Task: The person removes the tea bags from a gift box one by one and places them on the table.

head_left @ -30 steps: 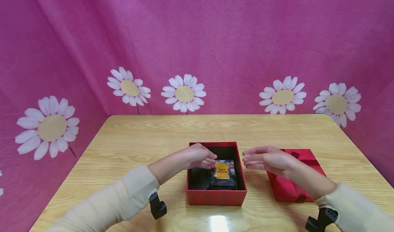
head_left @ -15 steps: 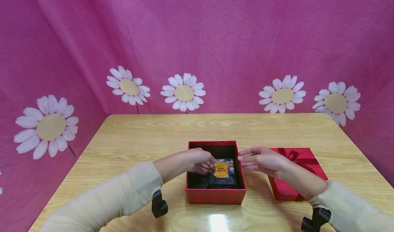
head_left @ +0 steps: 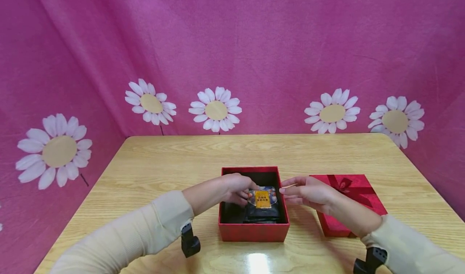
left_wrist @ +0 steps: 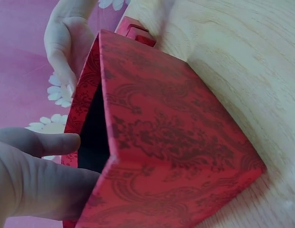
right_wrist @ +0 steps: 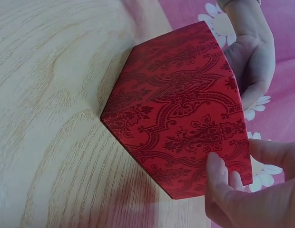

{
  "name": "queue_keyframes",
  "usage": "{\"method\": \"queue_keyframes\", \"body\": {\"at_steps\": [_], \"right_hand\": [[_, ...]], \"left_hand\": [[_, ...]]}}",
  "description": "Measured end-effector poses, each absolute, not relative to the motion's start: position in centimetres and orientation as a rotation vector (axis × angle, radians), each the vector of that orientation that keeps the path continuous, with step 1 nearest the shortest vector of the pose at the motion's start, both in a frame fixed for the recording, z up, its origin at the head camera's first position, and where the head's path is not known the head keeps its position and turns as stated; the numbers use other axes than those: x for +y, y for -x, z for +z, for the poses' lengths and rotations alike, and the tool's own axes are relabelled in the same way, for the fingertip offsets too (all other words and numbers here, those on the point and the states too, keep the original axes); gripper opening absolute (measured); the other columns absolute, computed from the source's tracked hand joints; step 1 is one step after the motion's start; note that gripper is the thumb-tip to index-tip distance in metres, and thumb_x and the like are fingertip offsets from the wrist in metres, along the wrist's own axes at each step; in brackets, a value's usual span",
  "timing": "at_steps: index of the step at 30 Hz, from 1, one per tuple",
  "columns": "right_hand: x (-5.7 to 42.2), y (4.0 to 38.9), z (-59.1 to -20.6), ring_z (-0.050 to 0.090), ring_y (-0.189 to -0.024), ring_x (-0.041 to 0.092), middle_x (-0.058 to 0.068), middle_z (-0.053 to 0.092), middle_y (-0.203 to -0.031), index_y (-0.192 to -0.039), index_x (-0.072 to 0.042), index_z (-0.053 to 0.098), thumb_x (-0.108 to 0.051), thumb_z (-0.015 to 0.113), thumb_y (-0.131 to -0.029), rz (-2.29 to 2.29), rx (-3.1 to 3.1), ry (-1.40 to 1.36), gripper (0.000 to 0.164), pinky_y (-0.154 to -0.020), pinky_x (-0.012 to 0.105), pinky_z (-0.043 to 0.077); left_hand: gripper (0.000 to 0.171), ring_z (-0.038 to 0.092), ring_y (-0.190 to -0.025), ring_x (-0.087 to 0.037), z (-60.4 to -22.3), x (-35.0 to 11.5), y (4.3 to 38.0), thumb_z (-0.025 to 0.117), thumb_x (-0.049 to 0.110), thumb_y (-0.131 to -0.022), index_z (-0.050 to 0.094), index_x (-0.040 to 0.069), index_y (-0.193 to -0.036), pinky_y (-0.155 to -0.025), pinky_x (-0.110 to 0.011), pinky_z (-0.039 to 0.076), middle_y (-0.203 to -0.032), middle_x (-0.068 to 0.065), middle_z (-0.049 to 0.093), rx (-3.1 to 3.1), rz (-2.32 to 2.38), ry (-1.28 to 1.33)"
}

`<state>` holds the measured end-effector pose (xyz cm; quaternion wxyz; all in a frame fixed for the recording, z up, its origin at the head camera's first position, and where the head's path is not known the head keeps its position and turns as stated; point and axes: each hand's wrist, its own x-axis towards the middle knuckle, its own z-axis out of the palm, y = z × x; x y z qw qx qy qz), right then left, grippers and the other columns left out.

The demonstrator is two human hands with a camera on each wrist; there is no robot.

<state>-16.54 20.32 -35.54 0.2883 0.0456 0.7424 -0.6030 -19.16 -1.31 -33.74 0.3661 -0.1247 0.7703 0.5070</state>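
Note:
A red patterned gift box (head_left: 253,233) stands lidless on the table, its dark inside facing up. Inside, to the right, lies a stack of black packets with a yellow-labelled packet (head_left: 263,200) on top. My left hand (head_left: 237,188) reaches into the box and pinches that top packet at its left upper edge, which looks slightly raised. The left wrist view hides the packet behind the box wall. My right hand (head_left: 310,194) holds the box's right wall at the rim; in the right wrist view its fingers (right_wrist: 215,168) lie against the outside, thumb at the edge.
The red lid (head_left: 348,197) with a dark red ribbon bow lies on the table right of the box, partly behind my right forearm. The wooden table (head_left: 174,161) meets a pink flowered curtain (head_left: 254,64) at the back and sides.
My left hand has gone down into the box and taken hold of the top packet, which has shifted slightly. My right hand has moved left onto the box's right wall.

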Motion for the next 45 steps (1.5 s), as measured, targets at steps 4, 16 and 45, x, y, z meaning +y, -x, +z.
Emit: {"method": "queue_keyframes", "body": {"at_steps": [4,16,45], "right_hand": [[20.4,16.6,-35.6,0.067,-0.090,0.011,0.009,0.066,-0.113,-0.131,0.006,0.045,-0.021,0.066,-0.090,-1.623,1.972,-0.108,0.053,-0.093,0.033,0.056],[20.3,16.4,-35.8,0.065,-0.092,0.012,0.010,0.064,-0.116,-0.129,0.005,0.048,-0.023,0.065,-0.090,-1.621,2.007,-0.098,0.051,-0.091,0.030,0.057],[20.3,16.5,-35.7,0.065,-0.091,0.013,0.005,0.065,-0.109,-0.126,0.004,0.051,-0.022,0.066,-0.090,-1.635,1.995,-0.092,0.047,-0.093,0.032,0.056]], "left_hand": [[0.034,0.060,-0.098,-0.021,-33.6,-1.3,19.2,0.062,0.019,-0.092,0.058,-0.001,-0.119,-0.099,-0.037,0.053,-0.111,-0.017,0.059,1.982,1.308,0.304],[0.032,0.060,-0.076,-0.016,-34.4,-0.2,19.3,0.057,0.008,-0.093,0.055,-0.005,-0.122,-0.093,-0.032,0.056,-0.118,-0.023,0.062,1.925,1.509,0.363],[0.044,0.061,-0.104,-0.030,-33.5,0.8,20.4,0.061,0.003,-0.091,0.047,-0.004,-0.132,-0.096,-0.043,0.054,-0.121,-0.023,0.058,1.925,1.448,0.369]]}}
